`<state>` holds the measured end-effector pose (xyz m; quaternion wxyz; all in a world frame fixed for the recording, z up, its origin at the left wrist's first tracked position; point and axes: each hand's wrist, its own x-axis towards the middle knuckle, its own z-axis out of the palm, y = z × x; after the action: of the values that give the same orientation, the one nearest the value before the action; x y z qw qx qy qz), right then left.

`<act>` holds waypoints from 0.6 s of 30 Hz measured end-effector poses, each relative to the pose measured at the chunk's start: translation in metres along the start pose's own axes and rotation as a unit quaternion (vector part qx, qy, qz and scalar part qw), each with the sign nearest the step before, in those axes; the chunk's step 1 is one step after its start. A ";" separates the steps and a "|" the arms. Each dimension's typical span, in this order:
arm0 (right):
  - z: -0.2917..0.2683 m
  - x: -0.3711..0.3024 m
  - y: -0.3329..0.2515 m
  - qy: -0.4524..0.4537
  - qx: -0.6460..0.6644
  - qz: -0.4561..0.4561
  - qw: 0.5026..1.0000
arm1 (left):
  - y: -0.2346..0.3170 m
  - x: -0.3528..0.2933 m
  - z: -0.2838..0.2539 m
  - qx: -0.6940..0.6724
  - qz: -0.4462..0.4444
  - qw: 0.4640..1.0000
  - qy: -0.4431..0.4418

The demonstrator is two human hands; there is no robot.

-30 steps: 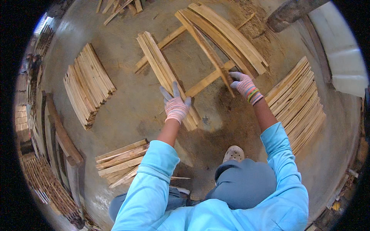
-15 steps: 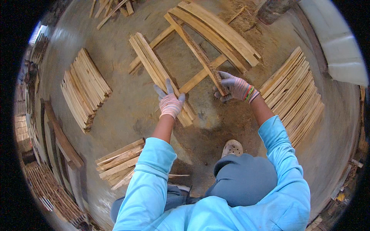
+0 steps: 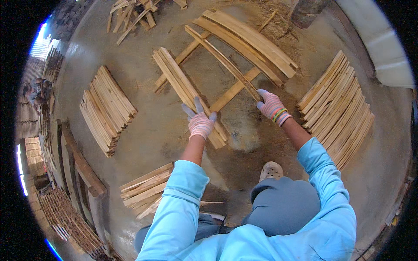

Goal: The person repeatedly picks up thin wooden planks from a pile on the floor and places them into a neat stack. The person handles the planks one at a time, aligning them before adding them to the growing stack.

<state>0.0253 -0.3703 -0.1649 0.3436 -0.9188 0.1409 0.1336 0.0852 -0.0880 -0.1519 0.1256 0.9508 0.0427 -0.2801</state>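
Observation:
My right hand [image 3: 272,106], in a striped glove with grey fingertips, is closed around the near end of a long, narrow wooden strip [image 3: 228,64]. The strip's far end rests near the crosspiece. My left hand [image 3: 200,122], gloved alike, lies with spread fingers against a small group of pale strips [image 3: 177,77] side by side. Both groups lie across two wooden crosspieces [image 3: 235,88] on the floor. Beyond the held strip, several wider, slightly curved-looking boards [image 3: 250,41] sit on the same crosspieces.
Rows of strips lie on the floor at left [image 3: 108,108] and right [image 3: 337,108]. A smaller pile [image 3: 146,187] is near my left forearm. Loose scraps [image 3: 135,15] lie far left, sawdust [image 3: 276,21] far right. A person [image 3: 38,92] is at the left edge.
The strip in my right hand has been rolled, so its broad dark face no longer shows. My left hand stays on its strips. The whole view has shifted slightly.

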 end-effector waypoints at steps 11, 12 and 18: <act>0.004 0.015 0.037 -0.203 0.524 0.173 0.809 | 0.001 -0.002 -0.001 -0.001 -0.001 1.000 0.000; 0.005 0.014 0.037 -0.207 0.522 0.156 0.813 | 0.001 -0.001 0.000 0.004 0.002 1.000 0.010; 0.020 0.013 0.046 -0.062 0.310 -0.001 0.949 | -0.002 0.002 0.005 -0.020 0.009 1.000 0.020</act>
<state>0.0179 -0.3925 -0.2115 0.6193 -0.7573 0.1526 0.1399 0.0838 -0.0879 -0.1577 0.1465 0.9538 0.0428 -0.2588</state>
